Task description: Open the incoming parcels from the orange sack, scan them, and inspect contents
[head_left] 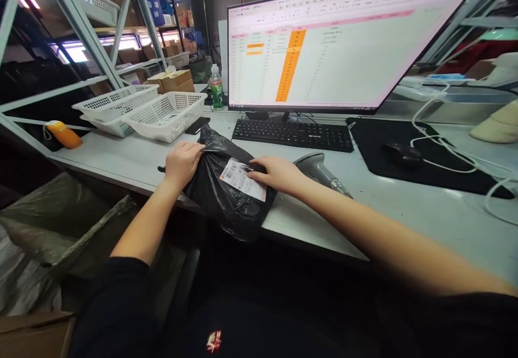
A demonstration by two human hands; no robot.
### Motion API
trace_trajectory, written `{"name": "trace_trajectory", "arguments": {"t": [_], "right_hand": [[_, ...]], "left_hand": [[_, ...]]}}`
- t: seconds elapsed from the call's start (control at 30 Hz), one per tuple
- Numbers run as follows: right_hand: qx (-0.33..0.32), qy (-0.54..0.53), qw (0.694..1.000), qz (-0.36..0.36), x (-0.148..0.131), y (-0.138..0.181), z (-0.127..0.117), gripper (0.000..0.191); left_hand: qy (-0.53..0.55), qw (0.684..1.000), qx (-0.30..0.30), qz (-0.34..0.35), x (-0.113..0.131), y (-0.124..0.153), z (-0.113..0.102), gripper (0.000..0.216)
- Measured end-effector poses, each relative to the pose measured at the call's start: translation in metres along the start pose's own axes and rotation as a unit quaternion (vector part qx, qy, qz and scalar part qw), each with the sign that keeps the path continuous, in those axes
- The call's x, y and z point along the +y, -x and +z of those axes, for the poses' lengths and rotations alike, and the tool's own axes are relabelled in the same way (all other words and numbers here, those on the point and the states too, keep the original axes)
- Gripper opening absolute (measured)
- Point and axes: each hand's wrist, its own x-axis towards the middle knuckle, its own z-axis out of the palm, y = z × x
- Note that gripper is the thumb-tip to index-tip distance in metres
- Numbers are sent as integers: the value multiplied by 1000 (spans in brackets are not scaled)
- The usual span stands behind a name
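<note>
A black plastic mailing bag [218,201] lies over the front edge of the desk, its lower part hanging past the edge. On its upper side is a white shipping label [245,180] with a barcode. My left hand [184,164] is closed on the gathered left side of the bag. A short dark piece [161,169] sticks out to the left of that hand; what it belongs to is hidden. At the label's upper right, my right hand [277,173] pinches the bag between thumb and fingers. A grey barcode scanner [319,169] lies just beyond my right wrist.
A keyboard [293,134] and monitor [324,56] stand behind the bag. Right of them are a mouse [402,155] on a black mat [376,164] and loose white cables [441,145]. White baskets [170,115], a phone [197,125] and a green bottle [217,91] stand at the back left.
</note>
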Motion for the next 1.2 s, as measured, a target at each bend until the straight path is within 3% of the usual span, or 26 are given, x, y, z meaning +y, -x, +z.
{"name": "trace_trajectory", "arguments": {"t": [0.1, 0.2, 0.27, 0.4, 0.47, 0.57, 0.67, 0.73, 0.87, 0.93, 1.0, 1.07, 1.1, 1.2], "right_hand": [[23, -70, 997, -7, 7, 1, 0, 32], [41, -160, 986, -20, 12, -1, -6, 29], [36, -178, 983, -24, 12, -4, -11, 29], [-31, -122, 992, -16, 7, -9, -17, 24], [-60, -91, 994, -18, 4, -7, -20, 21], [-25, -110, 994, -15, -2, -5, -24, 19], [30, -174, 984, -37, -13, -11, -21, 39], [37, -197, 978, -66, -24, -19, -14, 39], [70, -255, 963, -59, -46, -35, 8, 17], [124, -282, 949, -73, -51, -39, 17, 19], [173, -269, 943, -96, -51, -40, 23, 17], [195, -240, 946, -94, -48, -40, 26, 16], [198, -234, 948, -84, -46, -40, 26, 17], [186, -231, 953, -69, -40, -42, 27, 19]], "left_hand": [[33, 997, 74, 14, 5, 7, -10, 40], [83, 993, 83, 1, 9, 10, -12, 39], [93, 994, 48, -21, 9, 8, -12, 38], [33, 992, -93, -75, 2, 0, -13, 27], [30, 990, -107, -90, 0, -2, -13, 24], [142, 980, -62, -126, 3, -3, -14, 17], [246, 953, -40, -170, 13, 0, -14, 16], [251, 955, -20, -157, 23, 2, -15, 18], [216, 969, 84, -83, 38, 9, -12, 23], [223, 971, 42, -70, 39, 12, -5, 16], [232, 966, -76, -85, 35, 14, 4, 6], [242, 954, -134, -113, 31, 14, 13, 1], [258, 950, -117, -130, 30, 13, 16, 3], [348, 920, 17, -180, 30, 9, 20, 15]]}}
